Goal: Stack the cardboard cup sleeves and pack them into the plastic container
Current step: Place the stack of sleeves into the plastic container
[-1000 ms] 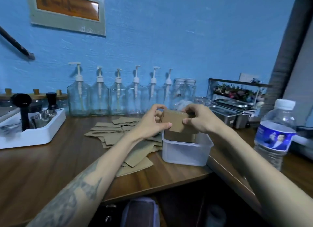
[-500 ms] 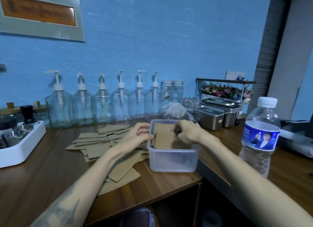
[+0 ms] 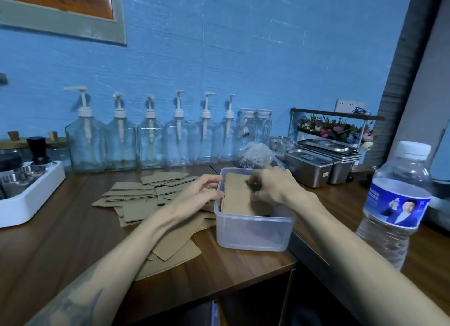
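Note:
A clear plastic container (image 3: 253, 233) stands on the wooden counter near its corner. A stack of brown cardboard sleeves (image 3: 239, 199) sits inside it, leaning. My right hand (image 3: 270, 187) is over the container, its curled fingers pinching the top of that stack. My left hand (image 3: 203, 188) rests against the container's left rim with relaxed fingers touching the stack's edge. Several loose sleeves (image 3: 143, 196) lie scattered on the counter to the left, some under my left forearm.
A row of glass pump bottles (image 3: 151, 140) lines the blue wall. A white tray (image 3: 26, 196) with metal tools sits far left. Steel lidded pans (image 3: 314, 165) stand back right, a crumpled plastic bag (image 3: 255, 155) behind the container, a water bottle (image 3: 399, 204) at right.
The stack held above the container has been lowered into it. Both hands followed it down, and my left hand let go and now rests at the rim.

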Demonstrator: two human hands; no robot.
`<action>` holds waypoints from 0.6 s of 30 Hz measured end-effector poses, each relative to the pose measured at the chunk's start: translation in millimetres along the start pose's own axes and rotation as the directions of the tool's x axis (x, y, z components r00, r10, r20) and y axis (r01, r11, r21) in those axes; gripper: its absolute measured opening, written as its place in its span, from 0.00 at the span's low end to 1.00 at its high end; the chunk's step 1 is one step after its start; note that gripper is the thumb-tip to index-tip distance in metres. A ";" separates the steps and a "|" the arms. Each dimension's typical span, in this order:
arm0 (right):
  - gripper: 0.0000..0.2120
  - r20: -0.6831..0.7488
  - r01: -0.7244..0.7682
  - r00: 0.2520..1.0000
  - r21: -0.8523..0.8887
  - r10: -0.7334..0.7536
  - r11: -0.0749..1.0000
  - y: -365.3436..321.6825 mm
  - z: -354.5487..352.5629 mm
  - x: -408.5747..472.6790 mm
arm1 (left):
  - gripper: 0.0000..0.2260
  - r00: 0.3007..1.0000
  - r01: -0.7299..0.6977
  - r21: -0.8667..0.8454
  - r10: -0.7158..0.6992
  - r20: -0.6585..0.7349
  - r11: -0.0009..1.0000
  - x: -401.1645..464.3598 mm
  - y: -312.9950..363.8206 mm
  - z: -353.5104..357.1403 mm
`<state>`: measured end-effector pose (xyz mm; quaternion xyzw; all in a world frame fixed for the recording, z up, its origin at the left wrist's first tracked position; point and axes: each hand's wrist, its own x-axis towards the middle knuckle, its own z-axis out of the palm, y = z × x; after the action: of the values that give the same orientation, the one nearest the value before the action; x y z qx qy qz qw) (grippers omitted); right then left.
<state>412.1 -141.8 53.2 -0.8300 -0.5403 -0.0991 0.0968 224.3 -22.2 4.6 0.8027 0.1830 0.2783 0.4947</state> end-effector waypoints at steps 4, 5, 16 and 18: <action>0.21 -0.005 0.005 1.000 -0.019 -0.005 1.000 -1.0 0.5 -0.5 | 0.23 1.000 -0.010 0.002 0.010 0.001 1.000 -3.4 0.1 -1.9; 0.21 -0.005 0.006 1.000 -0.018 -0.006 1.000 -1.2 0.4 -0.9 | 0.25 1.000 -0.011 0.001 0.011 0.000 1.000 -4.6 0.0 -2.6; 0.17 -0.049 0.046 0.998 0.127 -0.040 0.991 -12.4 -16.7 -5.2 | 0.13 0.988 -0.065 0.127 0.082 -0.128 0.990 -12.4 -0.1 -29.7; 0.13 -0.077 0.098 0.993 0.173 -0.085 0.980 -22.7 -21.5 -4.6 | 0.12 0.982 -0.054 0.182 0.085 -0.171 0.982 -16.5 2.5 -43.8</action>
<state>388.1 -142.6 73.9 -0.7885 -0.5809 -0.0841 0.1838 184.0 -2.3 18.0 0.8212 0.2221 0.3486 0.3934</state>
